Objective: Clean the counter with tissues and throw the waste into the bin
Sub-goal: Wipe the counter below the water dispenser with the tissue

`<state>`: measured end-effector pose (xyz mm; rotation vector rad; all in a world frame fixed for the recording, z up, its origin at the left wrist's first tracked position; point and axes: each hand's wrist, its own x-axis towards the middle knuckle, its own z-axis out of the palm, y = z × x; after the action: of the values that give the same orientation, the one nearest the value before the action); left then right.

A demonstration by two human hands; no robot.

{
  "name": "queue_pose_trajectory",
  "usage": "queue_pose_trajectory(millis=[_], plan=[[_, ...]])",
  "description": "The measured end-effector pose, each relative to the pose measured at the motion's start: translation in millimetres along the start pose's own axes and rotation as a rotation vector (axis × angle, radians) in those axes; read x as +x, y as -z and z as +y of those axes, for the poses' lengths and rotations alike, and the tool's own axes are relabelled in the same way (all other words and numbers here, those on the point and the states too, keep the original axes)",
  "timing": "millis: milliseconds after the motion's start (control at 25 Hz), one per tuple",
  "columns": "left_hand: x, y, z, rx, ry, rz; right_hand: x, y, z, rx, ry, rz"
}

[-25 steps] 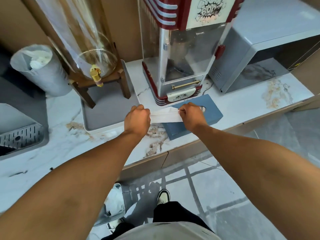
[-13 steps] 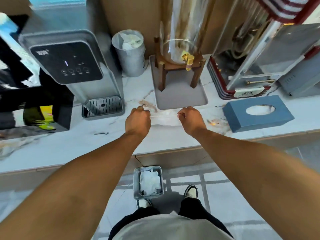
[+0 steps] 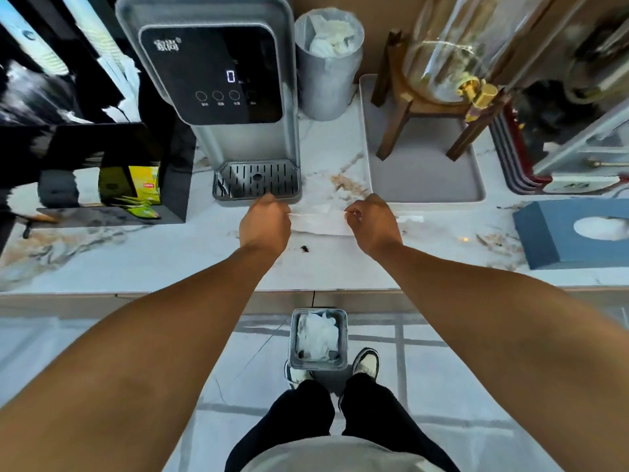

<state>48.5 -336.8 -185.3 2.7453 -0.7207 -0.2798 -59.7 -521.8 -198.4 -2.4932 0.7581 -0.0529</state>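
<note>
White tissue (image 3: pixel 320 222) is stretched flat between both hands, just above the marbled table (image 3: pixel 143 264). Left hand (image 3: pixel 264 223): fingers curled closed, pinching the tissue's left edge. Right hand (image 3: pixel 373 223): fingers curled closed, pinching the right edge. The tissue lies in front of the water dispenser (image 3: pixel 218 83) drip tray (image 3: pixel 257 180) and the grey tray (image 3: pixel 425 178). A small dark crumb (image 3: pixel 304 248) sits on the table just in front of the tissue, between the two wrists. Brown stains (image 3: pixel 347 183) mark the surface behind the tissue.

Containers:
- Floor bin (image 3: pixel 318 338), rectangular, standing on the floor below the table edge, near the person's shoes; contains crumpled white tissues.
- Grey cylindrical bin (image 3: pixel 326 93), on the table between the dispenser and the grey tray; contains crumpled white tissue.
- Blue tissue box (image 3: pixel 551 240), at the right of the table, well apart from the hands; white tissue shows in its oval opening.
- Glass drink jar (image 3: pixel 442 52) with a brass tap, on a wooden stand set in the grey tray
</note>
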Motion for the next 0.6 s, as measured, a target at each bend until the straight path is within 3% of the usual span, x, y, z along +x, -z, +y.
queue_pose_trajectory(millis=[160, 320, 480, 600], plan=[[8.2, -16.9, -12.7, -0.001, -0.023, -0.034, 16.6, -17.4, 4.3, -0.001, 0.026, 0.047], [4.8, -31.0, -32.3, 0.018, -0.052, 0.011, 16.7, -28.1, 13.9, -0.039, 0.047, -0.012], [-2.9, -30.8, -56.5, 0.035, -0.030, 0.073, 16.0, -34.2, 5.6, -0.147, 0.168, 0.068], [-10.6, -30.4, -75.3, 0.026, -0.028, 0.105, 16.4, -43.3, -11.2, -0.159, 0.264, 0.005]])
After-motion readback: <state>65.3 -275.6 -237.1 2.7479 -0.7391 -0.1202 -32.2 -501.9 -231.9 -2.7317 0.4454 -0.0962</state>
